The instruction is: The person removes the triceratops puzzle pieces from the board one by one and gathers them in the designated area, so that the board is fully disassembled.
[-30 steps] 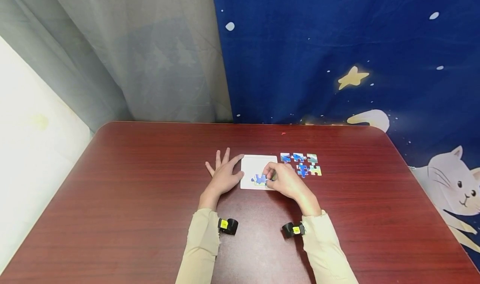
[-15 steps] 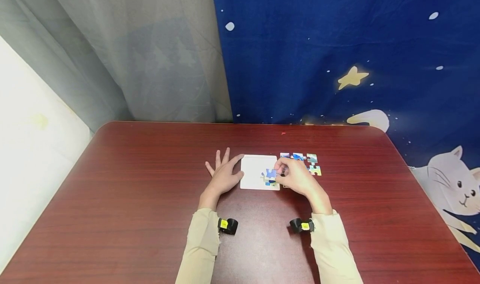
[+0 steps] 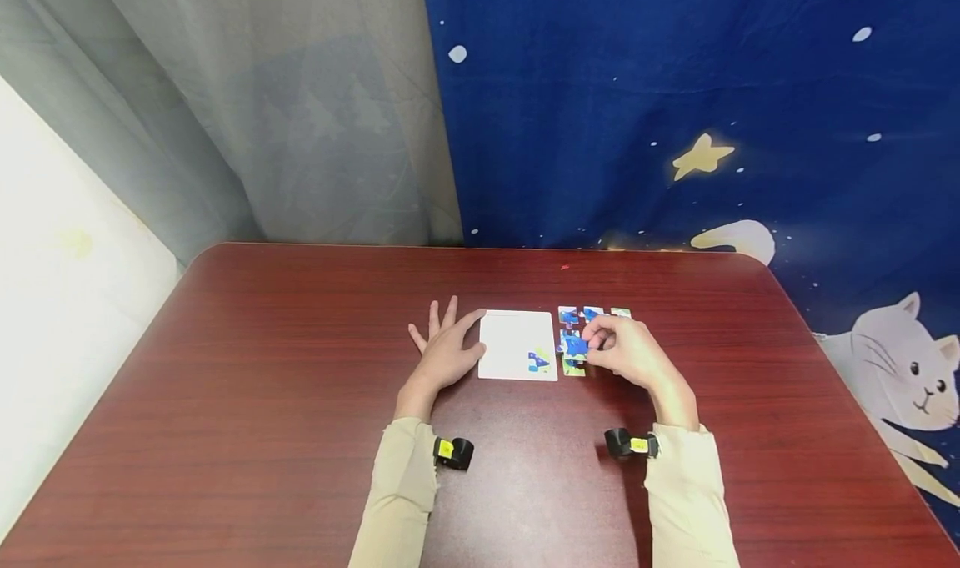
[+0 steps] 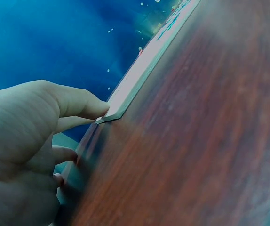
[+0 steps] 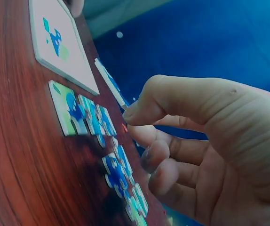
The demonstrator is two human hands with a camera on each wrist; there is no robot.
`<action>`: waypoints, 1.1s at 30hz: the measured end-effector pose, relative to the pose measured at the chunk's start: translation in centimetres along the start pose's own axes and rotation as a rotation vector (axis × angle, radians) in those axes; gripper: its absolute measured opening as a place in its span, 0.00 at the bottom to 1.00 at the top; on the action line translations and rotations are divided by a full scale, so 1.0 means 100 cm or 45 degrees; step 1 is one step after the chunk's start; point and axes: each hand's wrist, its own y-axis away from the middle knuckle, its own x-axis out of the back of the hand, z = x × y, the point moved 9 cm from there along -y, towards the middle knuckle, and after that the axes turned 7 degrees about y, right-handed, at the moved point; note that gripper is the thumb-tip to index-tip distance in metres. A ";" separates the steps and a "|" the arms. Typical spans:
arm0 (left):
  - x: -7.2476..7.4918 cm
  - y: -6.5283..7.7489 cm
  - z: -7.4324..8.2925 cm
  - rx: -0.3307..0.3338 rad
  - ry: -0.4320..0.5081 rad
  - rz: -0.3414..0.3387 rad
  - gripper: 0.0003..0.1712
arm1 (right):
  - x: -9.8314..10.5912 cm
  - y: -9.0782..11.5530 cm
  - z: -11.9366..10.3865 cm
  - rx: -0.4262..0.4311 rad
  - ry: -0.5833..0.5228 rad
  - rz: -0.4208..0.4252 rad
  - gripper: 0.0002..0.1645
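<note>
A white puzzle board (image 3: 510, 334) lies flat on the table, with a small blue, purple and green patch near its lower right corner. My left hand (image 3: 444, 358) touches the board's left edge with thumb and index finger, the other fingers spread on the table. Thumb and fingertips of my right hand (image 3: 636, 355) pinch a blue jigsaw piece (image 3: 575, 347). It is tilted and raised off the table in the right wrist view. Beneath and around it lie several loose jigsaw pieces (image 5: 67, 110), partly hidden by that hand in the head view.
The dark red wooden table (image 3: 300, 384) ends at a far edge before a blue curtain (image 3: 600, 92) and a grey one (image 3: 300, 134). A tiny red bit (image 3: 566, 267) lies near that edge. Each wrist wears a black camera (image 3: 462, 453).
My right hand has moved right, carrying the jigsaw piece off the board to above the loose pieces. The left hand has stayed at the board's edge.
</note>
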 end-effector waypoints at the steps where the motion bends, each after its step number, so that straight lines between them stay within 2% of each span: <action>1: 0.000 0.000 0.000 0.003 -0.001 -0.001 0.32 | 0.001 0.000 0.001 0.006 0.010 0.009 0.09; 9: 0.000 0.000 -0.003 0.004 0.001 -0.001 0.32 | 0.007 0.003 0.009 0.004 0.062 0.019 0.10; 22: -0.001 0.001 0.000 0.006 0.009 -0.016 0.32 | 0.011 0.010 0.020 -0.051 0.030 -0.034 0.11; 28: 0.001 0.001 0.003 -0.002 0.022 -0.010 0.32 | 0.020 0.008 0.016 0.002 0.097 -0.022 0.10; 33: 0.001 0.001 -0.001 0.017 0.002 -0.008 0.32 | 0.023 0.006 0.014 0.067 0.166 -0.035 0.10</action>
